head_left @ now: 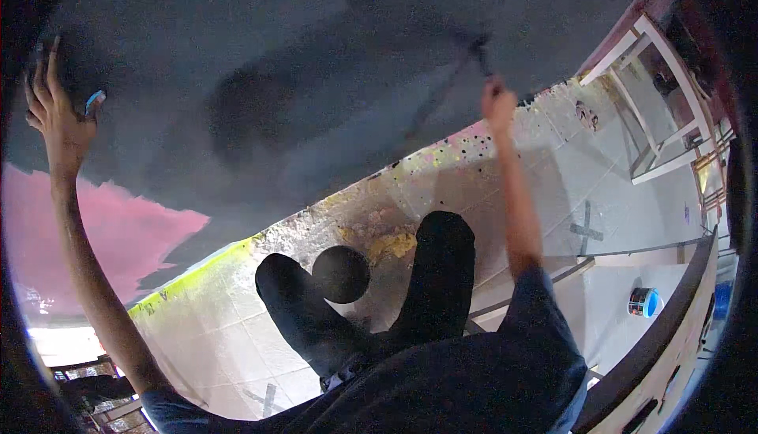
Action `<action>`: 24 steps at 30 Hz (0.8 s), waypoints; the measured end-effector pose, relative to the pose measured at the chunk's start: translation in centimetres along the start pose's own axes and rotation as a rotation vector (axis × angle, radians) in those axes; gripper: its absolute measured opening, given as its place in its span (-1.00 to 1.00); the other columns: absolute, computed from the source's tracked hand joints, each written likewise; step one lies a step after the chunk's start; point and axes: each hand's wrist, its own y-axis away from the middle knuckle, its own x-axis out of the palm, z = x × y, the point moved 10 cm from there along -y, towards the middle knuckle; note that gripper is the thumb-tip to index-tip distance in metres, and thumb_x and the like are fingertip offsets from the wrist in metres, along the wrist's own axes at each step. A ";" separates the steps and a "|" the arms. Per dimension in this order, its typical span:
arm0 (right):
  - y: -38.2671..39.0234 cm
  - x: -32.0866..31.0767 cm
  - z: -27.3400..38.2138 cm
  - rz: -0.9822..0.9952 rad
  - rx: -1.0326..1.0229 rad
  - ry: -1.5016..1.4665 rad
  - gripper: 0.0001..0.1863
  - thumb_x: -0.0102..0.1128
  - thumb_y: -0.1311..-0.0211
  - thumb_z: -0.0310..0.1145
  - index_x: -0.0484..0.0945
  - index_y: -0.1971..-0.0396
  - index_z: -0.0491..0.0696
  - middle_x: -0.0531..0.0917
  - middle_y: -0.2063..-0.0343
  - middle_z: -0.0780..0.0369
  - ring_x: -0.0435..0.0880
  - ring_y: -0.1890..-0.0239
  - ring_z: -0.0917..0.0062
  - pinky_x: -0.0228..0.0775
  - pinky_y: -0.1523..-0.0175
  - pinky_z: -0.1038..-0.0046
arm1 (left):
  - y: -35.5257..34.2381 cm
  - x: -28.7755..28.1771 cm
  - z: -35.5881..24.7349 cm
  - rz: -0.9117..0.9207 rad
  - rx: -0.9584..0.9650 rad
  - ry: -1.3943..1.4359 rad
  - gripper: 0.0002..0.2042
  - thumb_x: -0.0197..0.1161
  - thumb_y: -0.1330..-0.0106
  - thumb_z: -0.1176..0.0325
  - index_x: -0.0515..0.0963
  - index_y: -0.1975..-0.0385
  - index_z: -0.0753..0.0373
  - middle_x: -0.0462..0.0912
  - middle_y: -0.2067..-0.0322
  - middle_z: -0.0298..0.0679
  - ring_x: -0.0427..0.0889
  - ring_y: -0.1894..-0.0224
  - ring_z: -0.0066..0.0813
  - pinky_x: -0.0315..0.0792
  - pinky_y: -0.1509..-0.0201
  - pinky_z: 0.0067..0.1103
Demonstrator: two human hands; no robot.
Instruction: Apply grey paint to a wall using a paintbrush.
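Observation:
My left hand point(65, 122) is raised at the far left with its fingers spread against the dark grey painted wall point(316, 63). A blue patch shows on its thumb. My right hand point(499, 102) is closed around a paintbrush point(481, 51), whose dark head meets the wall at the upper right. Wetter-looking, darker patches lie across the grey. To the lower left, a pink painted area point(103, 229) borders it with a ragged edge. A round black thing point(341, 274) stands between my legs; whether it is a paint container I cannot tell.
Along the wall's foot, the pale tiled floor point(213, 355) carries yellow, pink and black splatters. A white wooden frame point(671, 87), like a table on its side, stands at the right. Near the lower right is a small tub point(645, 302) with blue inside.

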 end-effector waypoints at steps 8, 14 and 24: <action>16.9 3.0 22.6 0.337 -0.138 -0.597 -0.80 0.09 -0.21 -0.40 0.59 0.24 -0.17 0.65 0.35 0.00 0.68 0.39 0.31 0.44 0.30 0.36 | 0.0 0.2 0.6 0.021 -0.062 -0.035 -0.06 0.42 0.05 0.21 -0.05 -0.34 -0.15 -0.02 -0.34 -0.28 -0.07 -0.35 -0.05 -0.04 -0.24 0.08; 17.1 2.3 21.4 0.428 -0.253 -0.746 -0.77 0.08 -0.21 -0.33 0.59 0.21 -0.11 0.60 0.49 -0.02 0.62 0.52 0.19 0.42 0.41 0.30 | -0.1 0.3 0.3 0.000 -0.035 -0.017 -0.06 0.42 0.06 0.21 -0.05 -0.33 -0.18 -0.02 -0.35 -0.32 -0.07 -0.35 -0.02 -0.06 -0.24 0.10; 0.9 0.6 -6.5 -0.152 -0.146 -0.020 -0.74 -0.02 -0.25 -0.26 0.55 0.25 -0.12 0.56 0.62 -0.04 0.57 0.60 0.09 0.33 0.50 0.11 | 0.0 -0.5 0.5 0.021 -0.060 0.013 -0.04 0.44 0.09 0.26 -0.05 -0.33 -0.19 -0.03 -0.35 -0.31 -0.05 -0.34 -0.03 -0.03 -0.25 0.04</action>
